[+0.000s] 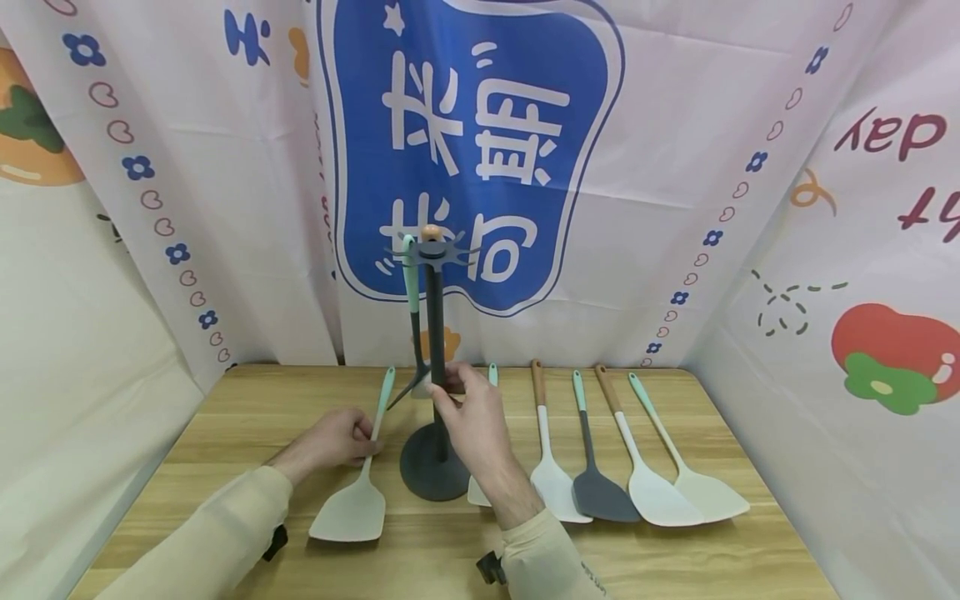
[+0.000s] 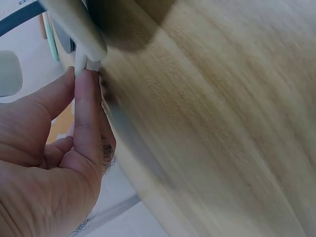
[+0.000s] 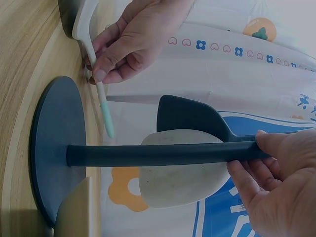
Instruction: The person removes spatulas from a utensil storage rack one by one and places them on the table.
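On the wooden table, left of a dark utensil stand, lies a cream turner with a mint handle end. My left hand pinches its shaft between thumb and fingers; the left wrist view shows that pinch on the pale shaft up close. Higher up, my right hand holds the stand's pole, thumb on one side and fingers on the other. From the stand's hooked top hangs a dark turner with a mint handle. Behind the pole is a pale, rounded utensil head, its handle hidden.
Right of the stand several turners lie side by side: a white one with a wooden handle, a dark one, another white one overlapping a cream one. My right arm partly covers another. Printed cloth surrounds the table.
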`<state>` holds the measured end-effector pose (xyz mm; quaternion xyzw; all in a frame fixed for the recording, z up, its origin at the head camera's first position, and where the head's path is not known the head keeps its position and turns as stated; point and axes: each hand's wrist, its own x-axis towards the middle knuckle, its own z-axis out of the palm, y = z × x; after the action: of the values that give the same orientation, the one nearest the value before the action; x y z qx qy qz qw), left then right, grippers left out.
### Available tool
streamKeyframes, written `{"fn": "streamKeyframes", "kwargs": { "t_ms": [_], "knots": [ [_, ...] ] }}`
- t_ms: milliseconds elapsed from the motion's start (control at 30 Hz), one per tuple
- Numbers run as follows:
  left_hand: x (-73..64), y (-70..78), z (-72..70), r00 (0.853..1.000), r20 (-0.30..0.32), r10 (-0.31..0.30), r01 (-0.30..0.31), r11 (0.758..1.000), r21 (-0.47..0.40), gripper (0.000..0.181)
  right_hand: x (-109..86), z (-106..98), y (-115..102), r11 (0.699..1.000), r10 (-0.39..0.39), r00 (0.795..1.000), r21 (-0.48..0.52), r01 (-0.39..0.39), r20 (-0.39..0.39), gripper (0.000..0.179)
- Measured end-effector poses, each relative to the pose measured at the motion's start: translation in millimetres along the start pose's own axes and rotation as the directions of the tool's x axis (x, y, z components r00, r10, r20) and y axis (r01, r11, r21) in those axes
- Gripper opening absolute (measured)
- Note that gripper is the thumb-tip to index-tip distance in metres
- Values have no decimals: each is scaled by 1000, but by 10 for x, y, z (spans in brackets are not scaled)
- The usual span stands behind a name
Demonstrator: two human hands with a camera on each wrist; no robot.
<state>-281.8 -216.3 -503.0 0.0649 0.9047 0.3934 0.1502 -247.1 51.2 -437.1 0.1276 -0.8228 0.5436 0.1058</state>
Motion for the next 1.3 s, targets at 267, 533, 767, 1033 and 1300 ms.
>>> {"fn": "streamKeyframes", "kwargs": {
  "t_ms": [267, 533, 767, 1033, 1300],
  "knots": [
    [-6, -9, 5, 999, -9, -31, 32, 999, 9, 23, 4, -2, 9, 1000, -3, 1000, 4, 3, 4, 26],
    [-8, 25, -95, 1000, -31, -4, 5, 999, 51, 27, 3, 2, 5, 1000, 1, 1000, 5, -1, 7, 26],
    [-35, 192, -262, 993, -82, 86, -75, 989, 124, 34, 4, 1, 1, 1000, -4, 1000, -2, 4, 3, 25],
    [-126, 460, -366, 984, -124, 129, -124, 991, 49, 35, 3, 5, 7, 1000, -9, 1000, -6, 9, 2, 25],
    [-199, 661, -440, 973, -173, 153, -145, 988, 59, 41, 10, 6, 12, 1000, -16, 1000, -11, 16, 2, 25]
  ]
}}
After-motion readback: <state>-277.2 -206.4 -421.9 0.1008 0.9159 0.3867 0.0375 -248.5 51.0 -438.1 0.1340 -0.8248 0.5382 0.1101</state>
